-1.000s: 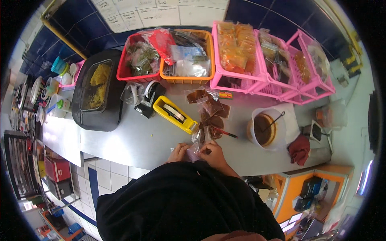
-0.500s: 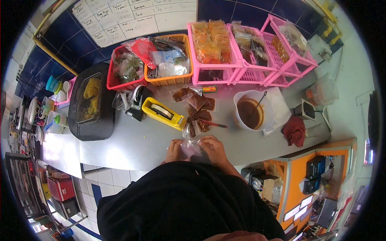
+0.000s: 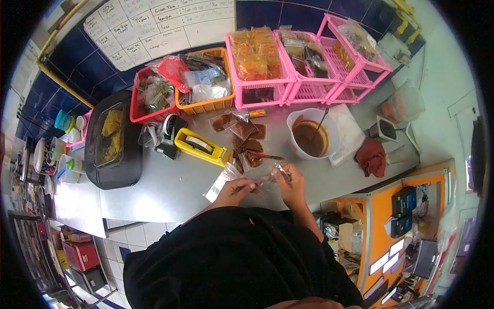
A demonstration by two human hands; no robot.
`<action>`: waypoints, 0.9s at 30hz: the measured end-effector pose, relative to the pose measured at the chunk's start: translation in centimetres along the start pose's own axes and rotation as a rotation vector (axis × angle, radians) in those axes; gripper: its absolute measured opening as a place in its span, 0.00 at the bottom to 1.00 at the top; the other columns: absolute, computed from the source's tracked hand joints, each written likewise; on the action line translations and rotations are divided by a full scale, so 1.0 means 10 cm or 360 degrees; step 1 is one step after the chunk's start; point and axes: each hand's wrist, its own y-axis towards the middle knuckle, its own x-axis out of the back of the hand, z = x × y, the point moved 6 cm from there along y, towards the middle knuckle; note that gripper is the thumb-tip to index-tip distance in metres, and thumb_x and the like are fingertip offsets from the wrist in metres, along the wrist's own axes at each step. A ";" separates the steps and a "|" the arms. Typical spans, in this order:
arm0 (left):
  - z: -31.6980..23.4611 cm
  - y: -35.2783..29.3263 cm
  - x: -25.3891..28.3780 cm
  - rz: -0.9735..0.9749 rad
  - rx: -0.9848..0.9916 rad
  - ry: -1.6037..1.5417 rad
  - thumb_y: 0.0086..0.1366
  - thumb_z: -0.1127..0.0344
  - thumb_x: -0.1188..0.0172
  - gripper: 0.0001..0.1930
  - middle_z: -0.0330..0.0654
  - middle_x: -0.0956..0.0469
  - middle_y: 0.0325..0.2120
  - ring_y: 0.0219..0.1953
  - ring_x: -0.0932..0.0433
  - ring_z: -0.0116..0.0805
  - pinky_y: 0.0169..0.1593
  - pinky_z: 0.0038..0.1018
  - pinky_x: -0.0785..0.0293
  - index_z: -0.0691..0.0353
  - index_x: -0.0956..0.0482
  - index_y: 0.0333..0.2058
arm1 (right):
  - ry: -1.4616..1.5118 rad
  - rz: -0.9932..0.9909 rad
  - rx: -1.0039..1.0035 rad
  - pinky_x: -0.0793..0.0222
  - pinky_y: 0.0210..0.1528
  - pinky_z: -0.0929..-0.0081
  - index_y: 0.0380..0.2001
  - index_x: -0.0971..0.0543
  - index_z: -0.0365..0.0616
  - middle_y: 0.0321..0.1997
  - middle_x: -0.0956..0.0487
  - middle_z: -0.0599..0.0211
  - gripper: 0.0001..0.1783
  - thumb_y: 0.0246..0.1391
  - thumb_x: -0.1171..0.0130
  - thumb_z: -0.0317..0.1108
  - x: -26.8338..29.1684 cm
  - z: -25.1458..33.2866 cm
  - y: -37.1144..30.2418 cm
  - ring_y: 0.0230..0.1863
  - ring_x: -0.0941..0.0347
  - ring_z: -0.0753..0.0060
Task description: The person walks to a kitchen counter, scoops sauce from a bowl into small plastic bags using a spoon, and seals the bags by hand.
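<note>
My left hand [image 3: 232, 192] is closed in a pinch at the near edge of the steel counter, on what looks like thin clear plastic. Beneath and beside it lies a clear plastic bag [image 3: 220, 181]. My right hand [image 3: 289, 186] pinches a small clear plastic bag [image 3: 278, 169], which spans part of the gap between my hands. Just beyond are several flat packets of brown sauce [image 3: 244, 131] in a loose pile. A red pen [image 3: 264, 155] rests across the packets. Left of the pile stands a yellow tape dispenser [image 3: 201, 146].
A white tub of brown sauce [image 3: 310, 138] with a spoon stands at the right. Behind are red [image 3: 153, 114] and orange baskets [image 3: 208, 106] and pink racks [image 3: 288, 93] of packets. A black container [image 3: 114, 172] sits left; a maroon cloth [image 3: 370, 157] lies right.
My hands have moved apart, the right one up and to the right with clear plastic. The clear bag now shows beside my left hand. The view has shifted slightly.
</note>
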 end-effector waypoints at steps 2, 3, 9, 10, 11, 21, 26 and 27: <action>0.05 0.00 -0.06 0.0097 0.0010 -0.0085 0.67 0.70 0.44 0.10 0.41 0.20 0.34 0.40 0.23 0.26 0.46 0.22 0.28 0.67 0.20 0.44 | 0.0130 -0.0082 -0.0035 0.27 0.35 0.80 0.29 0.30 0.36 0.37 0.26 0.63 0.06 0.57 0.43 0.23 0.07 0.06 -0.06 0.36 0.23 0.75; 0.08 -0.01 -0.07 0.0107 0.0063 -0.0075 0.66 0.70 0.42 0.08 0.40 0.20 0.31 0.36 0.23 0.25 0.44 0.22 0.28 0.67 0.19 0.40 | 0.0131 -0.0091 -0.0035 0.27 0.35 0.80 0.29 0.30 0.36 0.37 0.26 0.63 0.06 0.57 0.43 0.23 0.08 0.03 -0.09 0.36 0.23 0.75; 0.23 0.02 -0.11 -0.0242 0.0048 0.0106 0.60 0.69 0.34 0.09 0.37 0.22 0.21 0.25 0.25 0.22 0.32 0.20 0.28 0.67 0.21 0.24 | -0.1221 -0.0366 0.0624 0.27 0.37 0.73 0.32 0.25 0.38 0.35 0.25 0.59 0.09 0.49 0.35 0.24 0.10 0.57 -0.28 0.35 0.23 0.65; 0.23 0.02 -0.10 -0.0333 0.0073 0.0235 0.58 0.68 0.33 0.11 0.37 0.22 0.20 0.23 0.26 0.21 0.30 0.19 0.29 0.66 0.23 0.20 | -0.0960 0.0091 0.0477 0.27 0.38 0.72 0.32 0.24 0.39 0.35 0.24 0.59 0.10 0.47 0.34 0.24 -0.01 0.51 -0.29 0.35 0.23 0.63; 0.23 0.03 -0.13 -0.0326 0.0075 0.0234 0.58 0.68 0.33 0.11 0.37 0.22 0.20 0.23 0.26 0.21 0.30 0.19 0.29 0.66 0.23 0.20 | -0.0684 0.0539 0.0325 0.28 0.39 0.71 0.33 0.23 0.40 0.35 0.23 0.59 0.11 0.44 0.33 0.24 -0.14 0.45 -0.33 0.36 0.23 0.61; 0.27 0.15 -0.33 -0.0272 -0.0185 0.0468 0.56 0.65 0.31 0.13 0.36 0.24 0.17 0.20 0.28 0.21 0.26 0.21 0.31 0.65 0.24 0.21 | -0.0880 0.0533 0.0294 0.27 0.37 0.69 0.34 0.23 0.37 0.36 0.20 0.56 0.08 0.49 0.39 0.23 0.05 0.34 -0.48 0.37 0.22 0.56; 0.07 0.15 -0.67 -0.0091 -0.0239 0.0492 0.63 0.64 0.38 0.10 0.38 0.22 0.19 0.22 0.25 0.23 0.27 0.25 0.28 0.65 0.22 0.28 | -0.1142 0.0361 0.0325 0.28 0.33 0.66 0.30 0.25 0.37 0.30 0.24 0.57 0.04 0.49 0.41 0.23 0.25 0.40 -0.45 0.31 0.25 0.52; 0.23 0.18 -0.69 -0.0018 -0.0045 0.0561 0.64 0.63 0.40 0.11 0.39 0.22 0.19 0.21 0.24 0.24 0.27 0.25 0.28 0.66 0.22 0.28 | -0.1139 0.0354 0.0325 0.28 0.33 0.66 0.30 0.25 0.37 0.30 0.24 0.57 0.04 0.49 0.41 0.23 0.29 0.37 -0.45 0.31 0.25 0.52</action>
